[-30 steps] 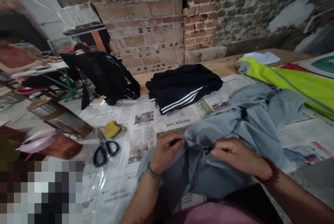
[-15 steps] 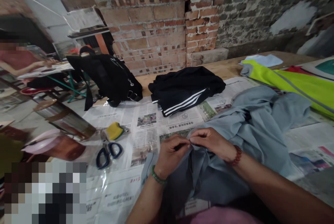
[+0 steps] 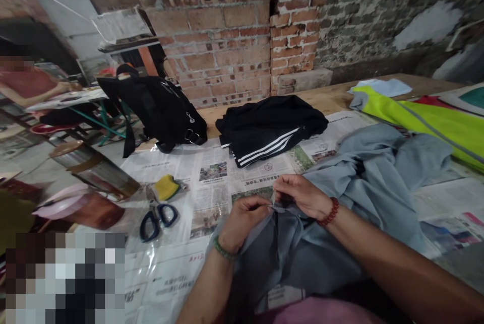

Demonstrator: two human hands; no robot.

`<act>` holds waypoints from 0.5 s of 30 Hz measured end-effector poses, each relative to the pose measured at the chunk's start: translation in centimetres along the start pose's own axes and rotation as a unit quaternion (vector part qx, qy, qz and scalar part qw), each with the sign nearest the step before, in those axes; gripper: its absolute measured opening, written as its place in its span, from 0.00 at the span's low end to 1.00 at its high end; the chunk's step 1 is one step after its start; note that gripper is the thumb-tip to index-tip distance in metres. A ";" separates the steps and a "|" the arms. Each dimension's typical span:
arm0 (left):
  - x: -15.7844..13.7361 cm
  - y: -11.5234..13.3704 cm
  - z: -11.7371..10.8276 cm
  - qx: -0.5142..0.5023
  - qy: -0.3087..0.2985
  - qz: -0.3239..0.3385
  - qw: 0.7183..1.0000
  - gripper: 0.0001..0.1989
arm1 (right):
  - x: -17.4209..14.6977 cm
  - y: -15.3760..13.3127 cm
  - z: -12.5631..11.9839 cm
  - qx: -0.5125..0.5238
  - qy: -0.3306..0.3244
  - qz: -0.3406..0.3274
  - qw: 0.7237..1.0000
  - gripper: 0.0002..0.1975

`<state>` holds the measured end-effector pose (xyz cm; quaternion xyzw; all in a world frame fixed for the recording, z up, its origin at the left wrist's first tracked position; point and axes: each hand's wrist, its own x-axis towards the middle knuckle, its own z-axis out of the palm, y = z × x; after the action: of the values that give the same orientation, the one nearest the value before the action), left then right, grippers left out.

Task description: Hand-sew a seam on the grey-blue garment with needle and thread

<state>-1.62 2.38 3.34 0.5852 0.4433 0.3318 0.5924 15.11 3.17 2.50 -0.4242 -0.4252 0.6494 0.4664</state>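
A grey cloth garment [image 3: 321,253] lies bunched in front of me and spreads to the right. My left hand [image 3: 245,218], with a green bead bracelet at the wrist, pinches a fold of it between thumb and fingertips. Just above that fold is my right hand [image 3: 300,193], wearing a red bead bracelet. Its thumb and fingers are pressed together near a thin pale sliver, too small to name. Blue-handled scissors [image 3: 159,220] lie left of my hands, beside a yellow sponge-like piece [image 3: 167,188].
Newspaper under clear plastic [image 3: 170,263] covers the table. Black clothing with white stripes [image 3: 272,130] and a black backpack [image 3: 159,112] sit behind. A metal flask [image 3: 98,170] and pink-lidded container [image 3: 83,205] stand left; a yellow vest [image 3: 427,122] lies right. A person [image 3: 26,82] sits far left.
My right hand has risen slightly, its fingertips parting from the left hand's. The left hand still pinches the grey garment, shifted slightly left.
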 end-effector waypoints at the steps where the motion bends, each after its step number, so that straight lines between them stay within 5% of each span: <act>1: 0.0 0.0 0.0 0.000 -0.001 0.004 1.000 0.03 | -0.2 -0.1 0.2 0.004 -0.005 -0.001 1.000 0.14; 9: 0.2 -0.3 0.4 -0.022 0.005 0.005 1.000 0.04 | -1.2 -0.4 0.8 0.024 -0.025 -0.004 0.999 0.11; 15: 0.4 -0.4 -0.1 -0.015 0.014 -0.009 1.000 0.05 | 0.3 0.6 0.9 0.099 0.023 0.014 0.995 0.14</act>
<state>-1.65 2.75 2.88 0.5672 0.4518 0.3415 0.5979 14.01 3.15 2.13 -0.3969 -0.3424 0.6846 0.5065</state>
